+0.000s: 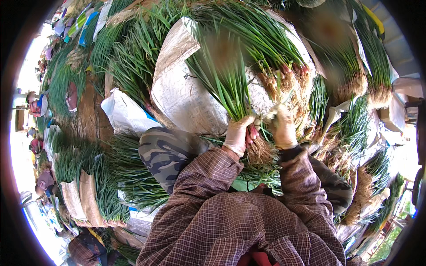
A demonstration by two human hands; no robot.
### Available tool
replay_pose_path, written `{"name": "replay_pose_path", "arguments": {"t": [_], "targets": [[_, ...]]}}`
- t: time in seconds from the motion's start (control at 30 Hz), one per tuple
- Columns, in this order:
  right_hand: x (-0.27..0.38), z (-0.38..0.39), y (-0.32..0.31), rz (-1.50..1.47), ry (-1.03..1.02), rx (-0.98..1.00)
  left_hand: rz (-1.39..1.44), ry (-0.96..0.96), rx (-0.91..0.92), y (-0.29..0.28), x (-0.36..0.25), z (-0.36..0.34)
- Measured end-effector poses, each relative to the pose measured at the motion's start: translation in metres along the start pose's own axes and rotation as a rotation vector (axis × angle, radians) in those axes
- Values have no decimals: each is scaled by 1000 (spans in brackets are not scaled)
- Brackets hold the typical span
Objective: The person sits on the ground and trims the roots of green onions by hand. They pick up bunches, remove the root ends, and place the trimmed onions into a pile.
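Observation:
My left hand (pixel 238 134), in a pale glove, is wrapped round a bunch of spring onions (pixel 230 91) just above its reddish bases. The green leaves fan away from me over a white woven sack (pixel 188 102). Brown stringy roots (pixel 261 153) hang below that hand. Close on its right, my right hand (pixel 283 127), gloved too, has its fingers curled together beside the bunch. A thin pale strand shows near those fingertips, but what they pinch is too small to make out. Just beyond lies a larger pile of spring onions (pixel 277 48), roots toward me.
Camouflage-clad knees (pixel 168 153) flank the work. More onion bundles (pixel 137 66) lie at the left, with others at the right (pixel 377 84). A crumpled white sack (pixel 126 111) is beside my left knee. Other people (pixel 37 104) are at the far left.

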State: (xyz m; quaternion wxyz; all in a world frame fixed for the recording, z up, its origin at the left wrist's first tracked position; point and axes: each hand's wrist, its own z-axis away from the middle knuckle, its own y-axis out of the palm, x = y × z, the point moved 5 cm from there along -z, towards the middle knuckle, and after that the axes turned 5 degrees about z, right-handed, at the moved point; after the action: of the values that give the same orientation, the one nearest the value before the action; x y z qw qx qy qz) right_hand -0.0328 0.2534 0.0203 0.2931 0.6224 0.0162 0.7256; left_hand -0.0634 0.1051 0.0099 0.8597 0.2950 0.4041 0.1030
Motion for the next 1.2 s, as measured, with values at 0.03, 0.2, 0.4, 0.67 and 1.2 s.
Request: {"name": "replay_pose_path", "arguments": {"t": [0.03,0.2,0.4,0.67,1.2], "targets": [[9,6,-9,-157,-48,10,18,-17,-20,3,-6,1],[-49,46,-106,1951,-453,964,221,-63,204,13,-25,7],[46,-46,-15,1016,-331,135,267,-73,178,2,-20,3],[-8,-127,-9,1471,-42,104,125,-2,133,-15,-14,-10],[33,24,27,1439,-491,133,-31,-55,134,0,-5,0]]}}
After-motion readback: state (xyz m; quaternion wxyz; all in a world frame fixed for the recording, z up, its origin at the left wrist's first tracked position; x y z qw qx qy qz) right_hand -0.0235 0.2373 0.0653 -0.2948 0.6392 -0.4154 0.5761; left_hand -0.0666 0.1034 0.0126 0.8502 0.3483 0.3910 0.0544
